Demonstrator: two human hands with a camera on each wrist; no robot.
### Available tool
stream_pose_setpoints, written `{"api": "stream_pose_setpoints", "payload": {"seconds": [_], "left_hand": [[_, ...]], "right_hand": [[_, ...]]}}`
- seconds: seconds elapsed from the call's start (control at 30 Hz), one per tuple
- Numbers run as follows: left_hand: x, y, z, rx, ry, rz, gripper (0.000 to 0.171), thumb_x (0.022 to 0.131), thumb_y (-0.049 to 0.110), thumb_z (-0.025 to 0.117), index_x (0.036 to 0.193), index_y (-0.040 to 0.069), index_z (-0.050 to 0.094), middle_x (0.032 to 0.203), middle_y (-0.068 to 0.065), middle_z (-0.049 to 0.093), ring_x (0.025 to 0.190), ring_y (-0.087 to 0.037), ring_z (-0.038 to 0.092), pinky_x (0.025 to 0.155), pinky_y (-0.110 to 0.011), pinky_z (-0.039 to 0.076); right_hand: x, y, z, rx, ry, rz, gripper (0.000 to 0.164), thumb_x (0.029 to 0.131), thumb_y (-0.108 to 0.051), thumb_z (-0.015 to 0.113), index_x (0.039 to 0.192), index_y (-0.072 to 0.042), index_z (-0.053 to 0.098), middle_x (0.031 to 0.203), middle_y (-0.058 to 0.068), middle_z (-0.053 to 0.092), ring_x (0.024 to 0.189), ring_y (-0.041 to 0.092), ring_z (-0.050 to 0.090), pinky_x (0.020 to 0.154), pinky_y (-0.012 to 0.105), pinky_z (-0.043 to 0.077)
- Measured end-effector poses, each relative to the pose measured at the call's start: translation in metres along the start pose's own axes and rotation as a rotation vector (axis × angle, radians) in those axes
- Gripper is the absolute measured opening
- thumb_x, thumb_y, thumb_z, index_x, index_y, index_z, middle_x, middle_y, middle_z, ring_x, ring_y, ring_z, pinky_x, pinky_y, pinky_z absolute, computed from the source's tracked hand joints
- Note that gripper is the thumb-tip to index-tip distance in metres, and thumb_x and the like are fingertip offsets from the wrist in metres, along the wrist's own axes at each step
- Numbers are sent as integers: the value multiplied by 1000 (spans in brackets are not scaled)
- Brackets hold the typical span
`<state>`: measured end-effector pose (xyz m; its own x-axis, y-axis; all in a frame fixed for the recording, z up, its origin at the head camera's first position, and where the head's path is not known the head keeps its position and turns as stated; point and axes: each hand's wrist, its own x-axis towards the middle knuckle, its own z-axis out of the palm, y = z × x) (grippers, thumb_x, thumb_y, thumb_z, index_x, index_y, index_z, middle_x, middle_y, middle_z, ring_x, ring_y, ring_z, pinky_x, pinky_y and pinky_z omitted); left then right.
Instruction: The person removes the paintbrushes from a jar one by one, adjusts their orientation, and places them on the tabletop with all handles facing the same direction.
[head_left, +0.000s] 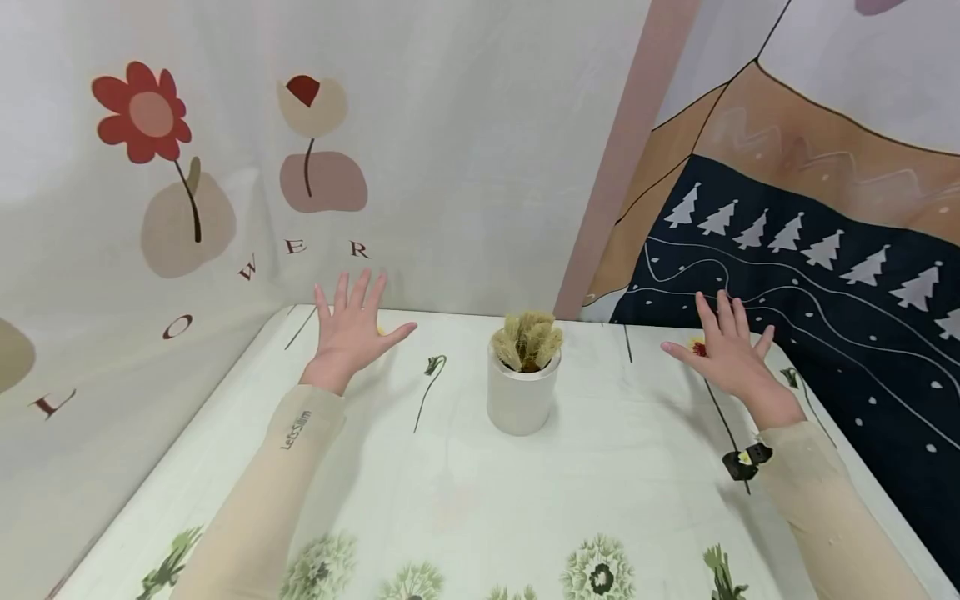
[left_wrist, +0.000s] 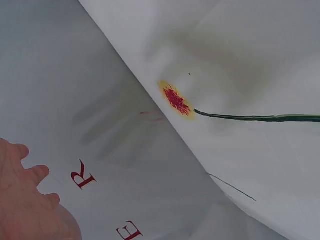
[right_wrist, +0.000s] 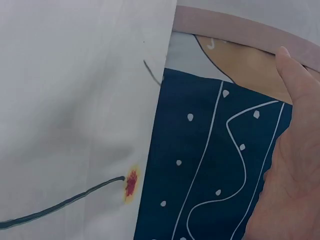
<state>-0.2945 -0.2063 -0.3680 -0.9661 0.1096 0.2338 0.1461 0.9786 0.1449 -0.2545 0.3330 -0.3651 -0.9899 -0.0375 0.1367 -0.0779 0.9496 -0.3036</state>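
Observation:
Both hands hover above a white table with their fingers spread and nothing held. My left hand [head_left: 348, 333] is over the back left of the table, fingers pointing toward the wall cloth. My right hand [head_left: 731, 354] is over the back right, its thumb turned inward. Between them stands a white cylindrical pot [head_left: 522, 396] holding fuzzy, dry-looking yellow-green plant heads [head_left: 527, 340]. The pot is upright and apart from both hands. In the left wrist view part of the left hand [left_wrist: 30, 197] shows at the lower left; the right wrist view shows the right hand [right_wrist: 290, 150] along the right edge.
The tablecloth [head_left: 465, 492] is printed with flowers and stems. A pale cloth with flowers and letters [head_left: 465, 150] hangs behind and at the left. On the right hangs a dark cloth with white trees [head_left: 787, 267]. A small black device [head_left: 742, 462] sits at the right wrist.

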Motion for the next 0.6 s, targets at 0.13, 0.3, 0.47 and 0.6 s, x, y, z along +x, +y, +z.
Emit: {"api": "stream_pose_setpoints", "payload": {"seconds": [0.13, 0.3, 0.47, 0.6], "left_hand": [[0, 2, -1, 6, -7, -2, 98, 89, 74, 48, 162, 20, 9, 169, -11, 7, 155, -41, -6, 118, -69, -17], [1, 5, -2, 19, -10, -2, 97, 89, 74, 46, 162, 20, 9, 169, -11, 7, 155, -40, -6, 119, -69, -16], [0, 9, -2, 11, -18, 2, 98, 90, 74, 45, 162, 20, 7, 169, -11, 7, 155, -41, -6, 119, -68, -17], [-2, 12, -1, 0, -15, 1, 98, 89, 74, 47, 162, 21, 7, 169, -11, 7, 155, -40, -5, 119, -68, -16]], "right_hand": [[2, -3, -1, 7, -7, -12, 107, 91, -70, 51, 160, -12, -6, 163, 26, -19, 149, 47, -23, 103, 85, -18], [3, -8, -1, 30, -19, -35, 105, 92, -68, 51, 160, -14, -9, 163, 24, -22, 150, 45, -24, 103, 84, -19], [1, -13, 2, 45, -32, -54, 104, 94, -66, 51, 160, -15, -11, 163, 23, -22, 150, 45, -23, 103, 84, -18], [1, -18, 5, 57, -33, -64, 104, 94, -66, 51, 160, -13, -11, 163, 23, -21, 151, 45, -21, 105, 84, -17]]}}
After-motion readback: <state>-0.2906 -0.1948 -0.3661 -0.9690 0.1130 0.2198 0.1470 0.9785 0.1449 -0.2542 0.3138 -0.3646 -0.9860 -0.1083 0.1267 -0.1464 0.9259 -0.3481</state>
